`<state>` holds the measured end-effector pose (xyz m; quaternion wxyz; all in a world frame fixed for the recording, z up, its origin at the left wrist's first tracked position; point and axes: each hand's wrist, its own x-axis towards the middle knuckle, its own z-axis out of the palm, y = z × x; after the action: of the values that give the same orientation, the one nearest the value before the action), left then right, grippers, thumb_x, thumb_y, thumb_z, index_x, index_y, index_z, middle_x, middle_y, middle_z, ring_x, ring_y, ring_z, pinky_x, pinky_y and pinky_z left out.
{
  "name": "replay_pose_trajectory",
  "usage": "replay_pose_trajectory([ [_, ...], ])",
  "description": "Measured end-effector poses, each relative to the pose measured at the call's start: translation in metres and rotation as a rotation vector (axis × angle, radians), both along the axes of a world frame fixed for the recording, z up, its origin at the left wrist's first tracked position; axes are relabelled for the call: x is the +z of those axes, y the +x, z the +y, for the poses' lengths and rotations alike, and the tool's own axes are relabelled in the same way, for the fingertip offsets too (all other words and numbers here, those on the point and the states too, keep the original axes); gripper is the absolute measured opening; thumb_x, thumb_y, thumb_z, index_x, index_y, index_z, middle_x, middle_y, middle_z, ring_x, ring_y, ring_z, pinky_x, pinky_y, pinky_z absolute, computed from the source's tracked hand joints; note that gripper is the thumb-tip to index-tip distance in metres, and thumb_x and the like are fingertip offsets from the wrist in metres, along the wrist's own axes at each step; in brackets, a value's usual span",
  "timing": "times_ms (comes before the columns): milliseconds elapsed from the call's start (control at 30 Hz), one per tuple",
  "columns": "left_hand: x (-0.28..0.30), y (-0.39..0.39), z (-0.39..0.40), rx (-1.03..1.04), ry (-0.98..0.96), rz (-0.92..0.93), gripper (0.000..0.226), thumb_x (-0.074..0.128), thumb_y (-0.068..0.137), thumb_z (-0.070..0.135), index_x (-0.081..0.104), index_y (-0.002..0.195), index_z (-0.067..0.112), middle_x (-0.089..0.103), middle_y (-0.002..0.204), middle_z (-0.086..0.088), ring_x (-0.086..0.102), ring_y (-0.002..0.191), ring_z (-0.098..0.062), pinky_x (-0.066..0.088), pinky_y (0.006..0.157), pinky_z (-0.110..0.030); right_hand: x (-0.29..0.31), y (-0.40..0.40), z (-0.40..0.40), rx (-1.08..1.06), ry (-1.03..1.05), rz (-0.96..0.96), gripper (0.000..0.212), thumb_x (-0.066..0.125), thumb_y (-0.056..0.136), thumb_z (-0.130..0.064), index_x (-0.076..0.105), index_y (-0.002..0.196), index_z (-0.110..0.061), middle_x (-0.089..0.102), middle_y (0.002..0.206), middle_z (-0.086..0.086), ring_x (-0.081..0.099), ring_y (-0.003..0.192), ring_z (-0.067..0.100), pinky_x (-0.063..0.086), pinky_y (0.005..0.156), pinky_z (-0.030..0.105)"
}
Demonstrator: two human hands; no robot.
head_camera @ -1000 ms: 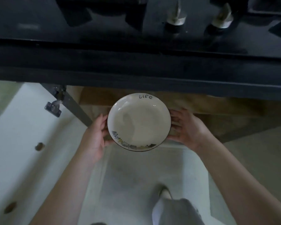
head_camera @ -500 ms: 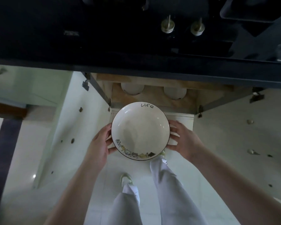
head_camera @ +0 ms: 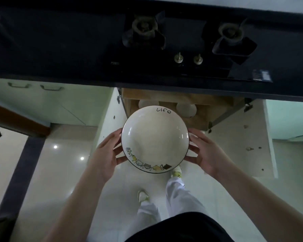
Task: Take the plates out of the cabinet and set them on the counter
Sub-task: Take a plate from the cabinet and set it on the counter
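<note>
Now, in the head view, lifted higher than a second ago and clear of the open cabinet [head_camera: 182, 102], plate [head_camera: 155, 139] gripped level at its rim by left hand [head_camera: 106, 154] and right hand [head_camera: 205, 153], fingers curled beneath, just short of dark counter [head_camera: 59, 49], set-down judged next.

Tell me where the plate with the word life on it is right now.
The plate is mid-frame in the head view, held between the left hand and right hand, in front of the open cabinet, below the counter.

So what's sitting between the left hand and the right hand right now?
In the head view, only the plate lies between them: left hand and right hand grip its opposite rims.
</note>
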<state>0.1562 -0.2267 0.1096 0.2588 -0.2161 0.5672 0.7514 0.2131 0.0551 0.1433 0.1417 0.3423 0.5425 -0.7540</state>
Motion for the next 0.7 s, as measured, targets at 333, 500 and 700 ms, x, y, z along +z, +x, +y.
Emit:
replay_pose_trajectory([
  [333,0.065,0.035,-0.007,0.073,0.031,0.083,0.027,0.058,0.095,0.019,0.072,0.116,0.03,0.074,0.108,0.0,0.071,0.09,-0.017,0.057,0.068,-0.04,0.057,0.011,0.0,0.152,0.127,0.171,0.029,0.052,0.098,-0.012,0.063,0.119,-0.028,0.066,0.118,0.006,0.066,0.105,0.022,0.06,0.075,0.044],
  [500,0.08,0.05,-0.004,0.137,0.043,0.116,0.031,0.057,0.095,0.015,0.072,0.115,0.031,0.074,0.109,0.0,0.071,0.092,-0.016,0.057,0.071,-0.042,0.071,0.002,0.006,0.256,0.151,0.218,0.031,0.053,0.098,-0.017,0.07,0.103,-0.042,0.07,0.113,-0.001,0.067,0.104,0.02,0.06,0.073,0.041],
  [700,0.094,0.068,-0.009,0.252,-0.016,0.172,0.029,0.057,0.096,0.017,0.071,0.117,0.03,0.073,0.112,-0.003,0.07,0.096,-0.02,0.058,0.071,-0.042,0.075,-0.018,-0.001,0.348,0.121,0.233,0.031,0.049,0.1,-0.014,0.065,0.12,-0.033,0.069,0.115,-0.004,0.066,0.105,0.021,0.06,0.077,0.046],
])
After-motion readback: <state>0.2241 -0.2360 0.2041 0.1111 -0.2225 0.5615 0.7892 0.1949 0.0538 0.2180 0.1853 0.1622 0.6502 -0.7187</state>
